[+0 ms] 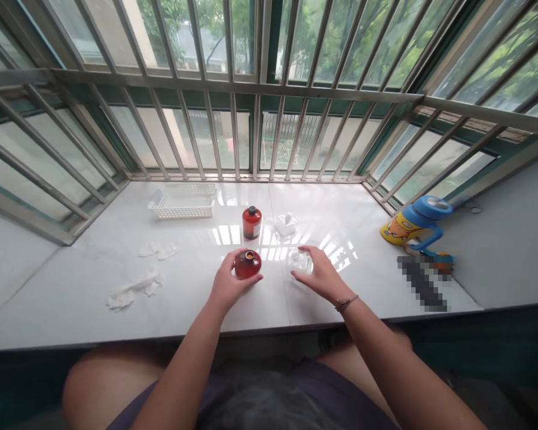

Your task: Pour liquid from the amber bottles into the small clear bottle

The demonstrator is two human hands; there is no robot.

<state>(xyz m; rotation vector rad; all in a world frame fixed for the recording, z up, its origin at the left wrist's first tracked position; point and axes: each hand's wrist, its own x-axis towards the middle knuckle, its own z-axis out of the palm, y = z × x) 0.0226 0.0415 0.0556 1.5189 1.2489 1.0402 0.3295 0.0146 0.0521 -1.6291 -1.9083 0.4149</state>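
Observation:
My left hand is wrapped round a small red bottle with its mouth uncovered, standing on the white window ledge. My right hand is closed on a small clear glass container just to the right of it. Behind them stands a second red bottle with a black cap. A small white open box lies beside that bottle.
A white plastic basket sits at the back left. White crumpled tissues and more tissues lie on the left. A blue and yellow jug lies at the right by a blurred dark object. Window bars close the far side.

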